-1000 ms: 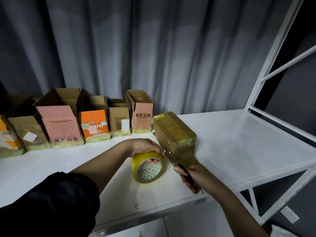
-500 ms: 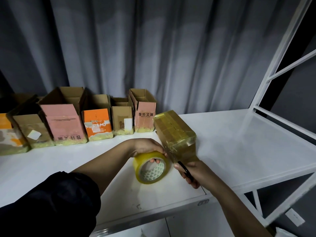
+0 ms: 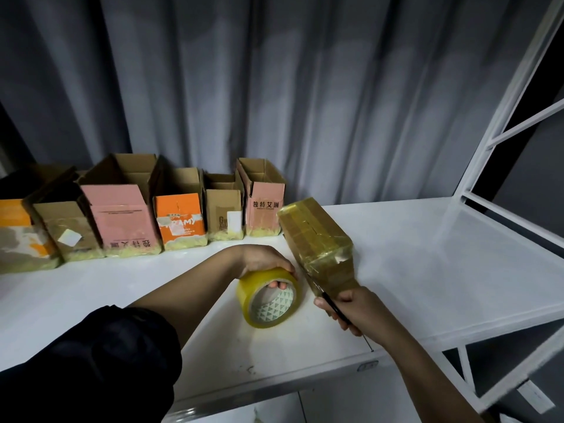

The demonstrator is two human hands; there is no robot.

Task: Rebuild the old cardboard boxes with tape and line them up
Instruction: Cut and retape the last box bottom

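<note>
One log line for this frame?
left hand grips tape roll | right hand holds cutter at taped box | boxes lined: six

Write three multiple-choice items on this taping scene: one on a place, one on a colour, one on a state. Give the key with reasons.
1. Where does the tape roll sit relative to the taped box?
A. On top of it
B. On the table to its left in the view
C. Inside it

2. What colour is the front of the box printed "AMY"?
A. Orange
B. Blue
C. Green

3. What is the left hand doing?
A. Lying flat on the table
B. Gripping the tape roll from above
C. Lifting a pink box

Key: 1 B, the roll stands on edge on the white table beside the box. 2 A, its printed face is orange. 3 B, the fingers curl over the roll's top and show inside its core.
</note>
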